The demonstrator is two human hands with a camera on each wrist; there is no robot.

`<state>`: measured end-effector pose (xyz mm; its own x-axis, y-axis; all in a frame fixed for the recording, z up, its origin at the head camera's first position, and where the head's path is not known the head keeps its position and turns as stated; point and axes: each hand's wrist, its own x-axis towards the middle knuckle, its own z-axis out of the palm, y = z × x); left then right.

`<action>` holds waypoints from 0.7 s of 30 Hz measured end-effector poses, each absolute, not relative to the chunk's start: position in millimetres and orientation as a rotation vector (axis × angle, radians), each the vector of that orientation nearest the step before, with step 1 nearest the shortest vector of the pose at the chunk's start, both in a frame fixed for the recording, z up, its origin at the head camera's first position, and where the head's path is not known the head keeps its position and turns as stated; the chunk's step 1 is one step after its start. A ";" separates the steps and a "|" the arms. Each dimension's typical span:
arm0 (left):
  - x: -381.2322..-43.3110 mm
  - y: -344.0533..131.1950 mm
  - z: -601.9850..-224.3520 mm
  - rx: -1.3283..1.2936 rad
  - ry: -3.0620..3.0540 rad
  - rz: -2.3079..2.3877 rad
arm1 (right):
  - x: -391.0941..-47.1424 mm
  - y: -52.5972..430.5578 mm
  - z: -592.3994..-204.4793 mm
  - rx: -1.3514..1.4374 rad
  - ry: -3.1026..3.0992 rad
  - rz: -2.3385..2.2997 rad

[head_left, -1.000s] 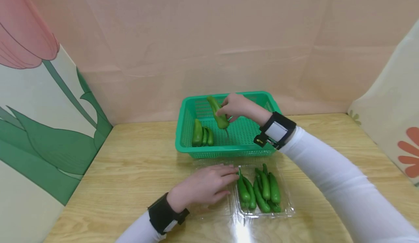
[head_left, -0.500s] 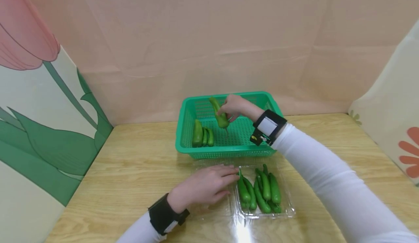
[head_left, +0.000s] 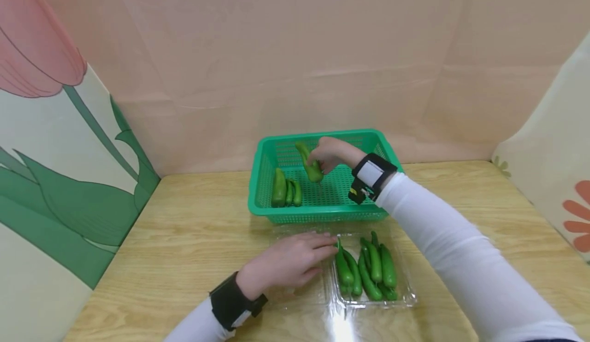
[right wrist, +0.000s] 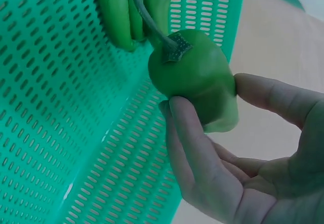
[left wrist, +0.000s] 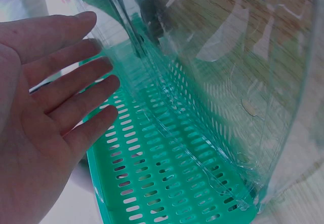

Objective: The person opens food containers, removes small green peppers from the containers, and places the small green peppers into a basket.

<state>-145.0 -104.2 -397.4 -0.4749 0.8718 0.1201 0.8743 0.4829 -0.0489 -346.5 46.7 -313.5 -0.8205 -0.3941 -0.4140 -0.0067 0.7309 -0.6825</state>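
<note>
My right hand (head_left: 331, 155) pinches a large green pepper (head_left: 310, 164) between thumb and fingers, inside the green plastic basket (head_left: 322, 210). In the right wrist view the stem end of this pepper (right wrist: 195, 67) faces the camera. Several other peppers (head_left: 278, 188) lie at the basket's left side. Nearer the front is a clear plastic clamshell box (head_left: 407, 298), opened out flat. Its right half contains several slim green chili peppers (head_left: 369, 270). My left hand (head_left: 295, 260), fingers extended, is over the box's left half, fingertips near the chili peppers; whether it touches the plastic I cannot tell.
A wooden table (head_left: 198, 219) lies beneath everything. Behind the basket stands a beige backdrop (head_left: 299, 65). A flower-printed panel (head_left: 69, 188) rises on the left, and another printed cloth (head_left: 553, 147) hangs on the right.
My right hand sinks slightly lower into the basket with the pepper, and the right forearm swings left. My left hand stays in place.
</note>
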 end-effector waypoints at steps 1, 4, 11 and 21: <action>-144.9 -104.0 -397.5 -1.535 -2.593 -0.029 | -348.0 46.6 -315.0 -0.302 2.379 -0.938; -145.0 -103.1 -397.9 -1.543 -2.591 -0.026 | -351.9 45.9 -319.9 -0.283 2.356 -0.939; -145.7 -102.0 -398.5 -1.535 -2.589 0.000 | -357.4 44.2 -332.8 -0.226 2.261 -0.957; -146.2 -102.6 -398.4 -1.536 -2.589 -0.009 | -364.8 43.4 -352.4 -0.259 2.220 -0.796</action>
